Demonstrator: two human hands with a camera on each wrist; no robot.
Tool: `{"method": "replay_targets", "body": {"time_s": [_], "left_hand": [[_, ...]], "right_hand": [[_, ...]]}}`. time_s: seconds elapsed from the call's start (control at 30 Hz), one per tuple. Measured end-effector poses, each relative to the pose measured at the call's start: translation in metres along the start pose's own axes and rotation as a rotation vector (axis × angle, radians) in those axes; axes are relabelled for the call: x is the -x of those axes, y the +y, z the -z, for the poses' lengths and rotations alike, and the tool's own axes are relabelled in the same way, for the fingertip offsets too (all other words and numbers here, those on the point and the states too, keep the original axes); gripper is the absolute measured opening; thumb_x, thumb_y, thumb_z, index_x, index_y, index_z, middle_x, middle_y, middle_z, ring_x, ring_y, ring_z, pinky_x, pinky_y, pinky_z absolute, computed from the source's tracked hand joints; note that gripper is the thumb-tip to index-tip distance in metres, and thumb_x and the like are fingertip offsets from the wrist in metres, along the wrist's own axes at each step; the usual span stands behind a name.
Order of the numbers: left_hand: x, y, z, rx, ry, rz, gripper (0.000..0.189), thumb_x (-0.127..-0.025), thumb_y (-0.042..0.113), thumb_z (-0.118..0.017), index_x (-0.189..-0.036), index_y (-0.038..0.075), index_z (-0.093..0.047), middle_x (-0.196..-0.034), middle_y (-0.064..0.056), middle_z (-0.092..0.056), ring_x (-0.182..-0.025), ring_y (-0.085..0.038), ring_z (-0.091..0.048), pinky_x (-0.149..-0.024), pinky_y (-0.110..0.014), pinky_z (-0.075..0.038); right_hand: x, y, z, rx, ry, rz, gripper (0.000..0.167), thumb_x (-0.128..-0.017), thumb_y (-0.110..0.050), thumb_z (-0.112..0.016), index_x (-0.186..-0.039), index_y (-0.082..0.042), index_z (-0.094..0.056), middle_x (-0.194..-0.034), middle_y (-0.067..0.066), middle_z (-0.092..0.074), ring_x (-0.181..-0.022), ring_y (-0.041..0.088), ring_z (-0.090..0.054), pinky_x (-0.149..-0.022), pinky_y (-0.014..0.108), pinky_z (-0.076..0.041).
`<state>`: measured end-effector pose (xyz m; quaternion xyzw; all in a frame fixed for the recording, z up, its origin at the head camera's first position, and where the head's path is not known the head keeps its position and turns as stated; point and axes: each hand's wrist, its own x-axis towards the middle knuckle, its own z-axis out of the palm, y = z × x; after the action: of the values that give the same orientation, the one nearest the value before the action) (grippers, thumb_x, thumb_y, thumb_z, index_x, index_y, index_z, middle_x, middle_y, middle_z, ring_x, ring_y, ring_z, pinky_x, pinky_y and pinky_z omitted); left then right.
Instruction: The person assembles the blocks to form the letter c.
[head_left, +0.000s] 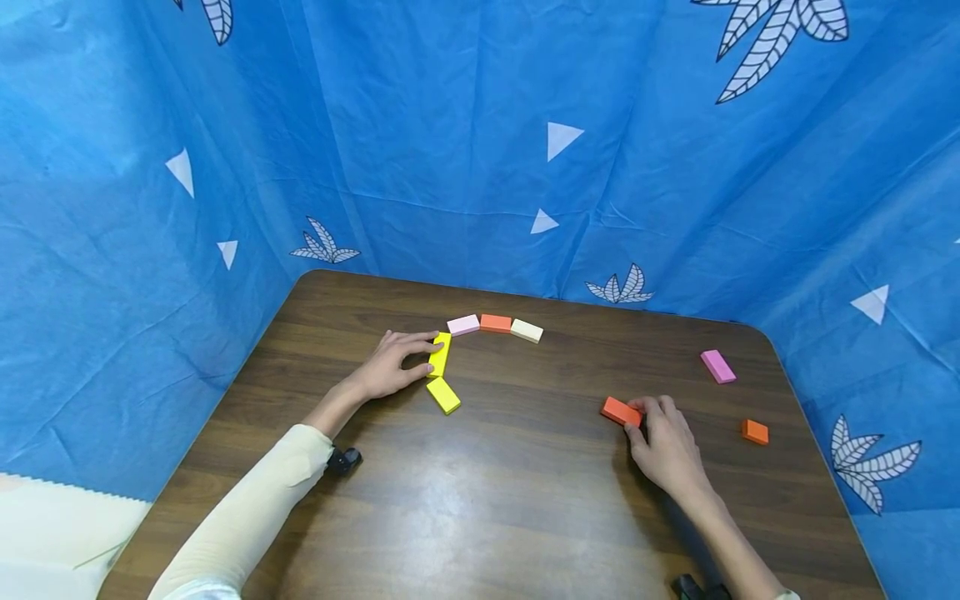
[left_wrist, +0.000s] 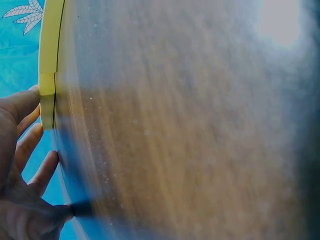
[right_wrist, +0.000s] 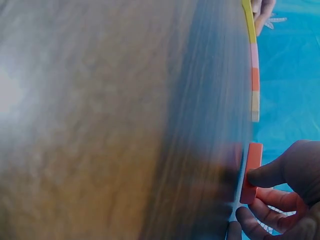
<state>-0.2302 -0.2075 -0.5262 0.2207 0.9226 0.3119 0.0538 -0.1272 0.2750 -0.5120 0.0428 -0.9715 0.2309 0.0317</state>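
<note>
At the left part of the table, my left hand [head_left: 387,365] holds an upper yellow block [head_left: 441,353] between thumb and fingers, its other fingers spread. Just below, the corner of a second yellow block [head_left: 444,396] meets it. A pale pink block [head_left: 463,325], an orange-red block [head_left: 496,323] and a cream block [head_left: 527,331] continue from the held block's far end in a curved row. On the right, my right hand [head_left: 667,442] pinches another orange-red block [head_left: 621,412] by its right end. The right wrist view shows the thumb on this orange-red block [right_wrist: 254,160], fingers behind it.
A pink block [head_left: 718,367] and a small orange block [head_left: 755,432] lie apart, right of my right hand. Blue patterned cloth [head_left: 465,167] hangs behind and beside the brown wooden table [head_left: 480,500]. Dark devices are strapped at both wrists.
</note>
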Motion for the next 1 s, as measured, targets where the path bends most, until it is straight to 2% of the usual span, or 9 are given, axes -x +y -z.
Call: {"method": "replay_targets", "body": {"time_s": [0.23, 0.47, 0.7, 1.0], "left_hand": [[0.0, 0.0, 0.0, -0.002, 0.003, -0.004, 0.045, -0.106, 0.027, -0.071, -0.15, 0.02, -0.066, -0.169, -0.005, -0.051, -0.158, -0.039, -0.043, -0.133, -0.074, -0.007], [0.001, 0.001, 0.0, -0.003, -0.008, 0.002, 0.045, -0.106, 0.028, -0.071, -0.15, 0.02, -0.066, -0.169, -0.005, -0.05, -0.158, -0.039, -0.042, -0.133, -0.074, -0.005], [0.001, -0.002, 0.001, -0.008, -0.008, 0.008, 0.046, -0.106, 0.028, -0.07, -0.151, 0.021, -0.065, -0.17, -0.005, -0.049, -0.158, -0.039, -0.042, -0.133, -0.074, -0.005], [0.001, -0.002, 0.0, -0.006, -0.001, -0.006, 0.045, -0.106, 0.028, -0.07, -0.15, 0.02, -0.066, -0.169, -0.006, -0.05, -0.158, -0.04, -0.042, -0.133, -0.075, -0.005]], "right_hand": [[-0.001, -0.007, -0.005, 0.007, -0.009, 0.027, 0.03, -0.099, -0.01, -0.072, -0.128, -0.002, -0.067, -0.121, 0.019, -0.062, -0.1, 0.034, -0.059, -0.08, 0.05, -0.049], [0.0, -0.016, -0.012, 0.004, -0.015, 0.04, 0.029, -0.099, -0.01, -0.074, -0.127, -0.004, -0.068, -0.125, 0.02, -0.063, -0.108, 0.039, -0.062, -0.086, 0.057, -0.053], [0.002, -0.027, -0.018, 0.003, -0.001, 0.084, 0.03, -0.097, -0.008, -0.077, -0.125, -0.002, -0.068, -0.118, 0.019, -0.064, -0.102, 0.036, -0.062, -0.08, 0.052, -0.053], [-0.001, -0.041, -0.025, 0.001, -0.024, 0.092, 0.029, -0.098, -0.011, -0.077, -0.125, -0.005, -0.068, -0.122, 0.016, -0.064, -0.105, 0.035, -0.063, -0.074, 0.05, -0.054]]}}
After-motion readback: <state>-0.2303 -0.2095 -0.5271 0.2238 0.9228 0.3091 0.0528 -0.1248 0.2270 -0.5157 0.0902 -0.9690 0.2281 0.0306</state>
